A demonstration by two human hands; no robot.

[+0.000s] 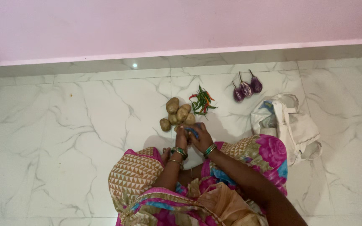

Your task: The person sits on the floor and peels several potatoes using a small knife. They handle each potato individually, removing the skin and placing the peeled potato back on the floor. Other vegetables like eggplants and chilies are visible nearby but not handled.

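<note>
Potato (pixel 184 133), brown and round, sits clamped in left hand (pixel 181 137) fingers; right hand (pixel 200 136) grips a blue peeler (pixel 192 132), best drawn shallowly, away from fingertips.

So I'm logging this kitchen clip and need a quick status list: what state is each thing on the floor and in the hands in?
Potatoes: whole, unpeeled, heaped on the floor.
Chillies: loose bunch, green and red, lying flat.
Eggplants: three, whole, stems on, side by side.
Cloth bag: slumped, mouth open.
Left hand: closed around a potato.
Right hand: gripping a small blue tool, mostly hidden.
</note>
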